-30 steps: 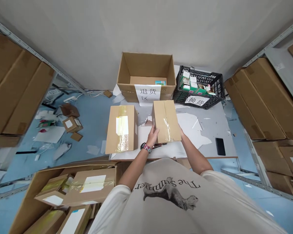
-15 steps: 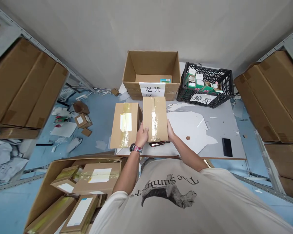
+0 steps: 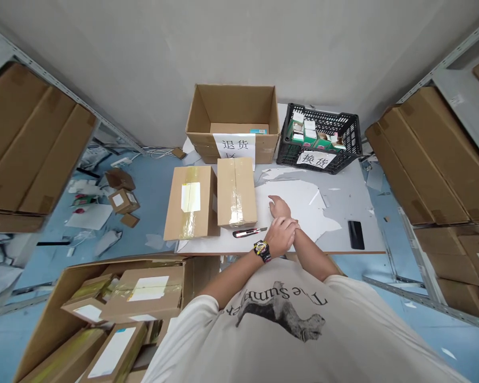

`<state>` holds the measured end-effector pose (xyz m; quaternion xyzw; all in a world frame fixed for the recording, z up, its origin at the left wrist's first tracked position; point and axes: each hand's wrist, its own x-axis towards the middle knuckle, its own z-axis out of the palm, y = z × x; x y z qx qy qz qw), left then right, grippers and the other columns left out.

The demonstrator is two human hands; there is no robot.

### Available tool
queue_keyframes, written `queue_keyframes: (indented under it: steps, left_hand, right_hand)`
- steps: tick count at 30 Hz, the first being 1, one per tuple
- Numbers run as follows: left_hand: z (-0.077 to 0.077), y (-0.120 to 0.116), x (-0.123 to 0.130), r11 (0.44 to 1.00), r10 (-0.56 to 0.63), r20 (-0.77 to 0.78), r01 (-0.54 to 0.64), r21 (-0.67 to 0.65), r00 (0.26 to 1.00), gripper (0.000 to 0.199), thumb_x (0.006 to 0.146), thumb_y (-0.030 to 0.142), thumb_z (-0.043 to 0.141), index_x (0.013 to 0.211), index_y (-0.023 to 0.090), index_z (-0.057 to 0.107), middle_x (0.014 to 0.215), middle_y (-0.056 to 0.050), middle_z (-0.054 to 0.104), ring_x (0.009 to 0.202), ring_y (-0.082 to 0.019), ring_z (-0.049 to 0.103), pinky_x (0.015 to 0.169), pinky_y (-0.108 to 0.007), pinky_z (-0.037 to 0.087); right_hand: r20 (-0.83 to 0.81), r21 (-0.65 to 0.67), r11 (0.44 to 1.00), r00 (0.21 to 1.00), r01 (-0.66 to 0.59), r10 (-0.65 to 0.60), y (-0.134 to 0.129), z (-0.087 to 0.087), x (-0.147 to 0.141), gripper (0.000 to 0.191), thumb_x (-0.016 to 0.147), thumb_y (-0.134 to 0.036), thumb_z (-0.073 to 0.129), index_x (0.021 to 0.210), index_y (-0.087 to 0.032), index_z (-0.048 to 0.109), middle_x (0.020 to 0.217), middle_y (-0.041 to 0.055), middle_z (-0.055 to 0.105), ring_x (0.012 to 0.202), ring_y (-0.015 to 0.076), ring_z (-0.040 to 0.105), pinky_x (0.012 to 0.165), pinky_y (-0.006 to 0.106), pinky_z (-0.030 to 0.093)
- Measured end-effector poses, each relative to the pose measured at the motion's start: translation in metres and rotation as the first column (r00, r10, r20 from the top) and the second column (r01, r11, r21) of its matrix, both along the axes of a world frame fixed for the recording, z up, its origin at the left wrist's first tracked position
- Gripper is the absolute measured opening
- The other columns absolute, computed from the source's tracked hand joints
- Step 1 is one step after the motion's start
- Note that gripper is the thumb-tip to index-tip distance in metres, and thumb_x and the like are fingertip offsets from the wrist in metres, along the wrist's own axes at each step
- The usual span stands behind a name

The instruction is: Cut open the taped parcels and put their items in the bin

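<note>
Worktable (image 3: 355, 197), lower middle of the frame: both hands are off the carton now.
Taped carton (image 3: 236, 191) stands just beside the other carton (image 3: 188, 202); left hand (image 3: 280, 236) clamps right wrist (image 3: 301, 234), right hand (image 3: 279, 206) open above white paper (image 3: 307, 199).

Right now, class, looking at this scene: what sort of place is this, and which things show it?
Probably a warehouse returns and exchange station: a "returns" sign hangs on a box, an "exchange" sign hangs on a crate, and cartons stand on metal shelves.

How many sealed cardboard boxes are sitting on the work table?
2: a taped brown cardboard box with a white label on the left, and a narrower taped brown cardboard box right beside it.
</note>
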<state>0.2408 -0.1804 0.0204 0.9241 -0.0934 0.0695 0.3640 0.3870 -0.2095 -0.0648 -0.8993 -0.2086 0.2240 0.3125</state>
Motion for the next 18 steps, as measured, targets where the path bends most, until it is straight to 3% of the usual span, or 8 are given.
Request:
queue_keyframes:
  steps: [3, 7, 8, 10, 12, 14, 16, 18]
  left_hand:
    - [-0.003, -0.020, -0.003, 0.998, 0.049, -0.056, -0.051, -0.036, 0.997, 0.037, 0.110, 0.014, 0.054, 0.137, 0.020, 0.079, 0.145, -0.015, 0.078, 0.130, -0.032, 0.068, 0.115, -0.050, 0.056]
    - [-0.017, -0.016, -0.027, 0.985, -0.079, -0.244, 0.037, -0.171, 0.966, 0.022, 0.108, 0.017, 0.059, 0.107, 0.026, 0.079, 0.109, -0.005, 0.083, 0.097, -0.024, 0.075, 0.093, -0.038, 0.060]
    - [-0.021, -0.011, -0.036, 0.980, -0.040, -0.265, -0.014, -0.197, 0.963, 0.021, 0.107, 0.018, 0.060, 0.102, 0.026, 0.079, 0.104, -0.004, 0.083, 0.094, -0.023, 0.075, 0.090, -0.037, 0.059]
    - [-0.028, 0.003, -0.054, 0.922, 0.228, -0.241, -0.289, -0.259, 0.943, 0.023, 0.108, 0.019, 0.058, 0.107, 0.026, 0.080, 0.110, -0.006, 0.084, 0.097, -0.023, 0.077, 0.092, -0.037, 0.060]
    - [-0.032, 0.020, -0.069, 0.751, 0.543, -0.193, -0.576, -0.322, 0.817, 0.023, 0.114, 0.027, 0.057, 0.118, 0.026, 0.079, 0.117, -0.009, 0.082, 0.104, -0.025, 0.077, 0.093, -0.038, 0.062]
    - [-0.035, 0.035, -0.081, 0.508, 0.784, -0.171, -0.775, -0.376, 0.597, 0.027, 0.114, 0.036, 0.060, 0.133, 0.025, 0.076, 0.131, -0.014, 0.077, 0.119, -0.028, 0.076, 0.102, -0.041, 0.063]
    - [-0.041, 0.046, -0.087, 0.273, 0.901, -0.210, -0.872, -0.407, 0.380, 0.043, 0.111, 0.040, 0.065, 0.152, 0.025, 0.066, 0.153, -0.018, 0.067, 0.140, -0.031, 0.069, 0.117, -0.045, 0.061]
    - [-0.049, 0.053, -0.090, 0.099, 0.921, -0.306, -0.903, -0.418, 0.243, 0.067, 0.108, 0.044, 0.070, 0.170, 0.026, 0.049, 0.177, -0.021, 0.049, 0.161, -0.033, 0.057, 0.129, -0.049, 0.056]
  right_hand:
    - [-0.004, -0.104, 0.994, 0.999, 0.042, -0.042, -0.028, -0.001, 0.007, 0.055, 0.113, -0.020, 0.052, 0.160, -0.024, 0.078, 0.170, 0.0141, 0.072, 0.150, 0.0333, 0.073, 0.133, 0.049, 0.055]
    - [-0.056, -0.105, 0.993, 0.997, 0.055, -0.061, -0.053, -0.003, 0.033, 0.050, 0.108, -0.021, 0.055, 0.146, -0.027, 0.087, 0.151, 0.0098, 0.084, 0.140, 0.0300, 0.079, 0.129, 0.047, 0.059]
    - [-0.054, -0.093, 0.994, 0.997, 0.055, -0.060, -0.056, -0.002, 0.042, 0.050, 0.108, -0.022, 0.054, 0.145, -0.028, 0.087, 0.148, 0.0091, 0.086, 0.139, 0.0293, 0.079, 0.129, 0.047, 0.058]
    - [-0.036, -0.038, 0.998, 0.998, 0.058, -0.060, -0.055, 0.002, 0.059, 0.050, 0.109, -0.025, 0.054, 0.148, -0.027, 0.085, 0.149, 0.0088, 0.086, 0.139, 0.0287, 0.079, 0.131, 0.046, 0.056]
    - [-0.042, 0.057, 0.997, 0.998, 0.049, -0.047, -0.043, 0.005, 0.071, 0.049, 0.108, -0.028, 0.057, 0.149, -0.026, 0.085, 0.148, 0.0092, 0.086, 0.136, 0.0295, 0.080, 0.132, 0.046, 0.055]
    - [-0.081, 0.168, 0.986, 0.997, 0.019, -0.006, -0.018, 0.009, 0.078, 0.047, 0.105, -0.031, 0.063, 0.147, -0.026, 0.085, 0.144, 0.0097, 0.087, 0.129, 0.0312, 0.082, 0.131, 0.050, 0.056]
    - [-0.120, 0.266, 0.964, 0.991, -0.020, 0.054, 0.017, 0.014, 0.083, 0.052, 0.102, -0.034, 0.069, 0.151, -0.025, 0.083, 0.147, 0.0119, 0.085, 0.127, 0.0332, 0.081, 0.132, 0.054, 0.055]
    - [-0.137, 0.334, 0.942, 0.988, -0.026, 0.076, 0.059, 0.019, 0.089, 0.062, 0.100, -0.036, 0.072, 0.160, -0.023, 0.076, 0.158, 0.0138, 0.080, 0.136, 0.0339, 0.078, 0.135, 0.055, 0.053]
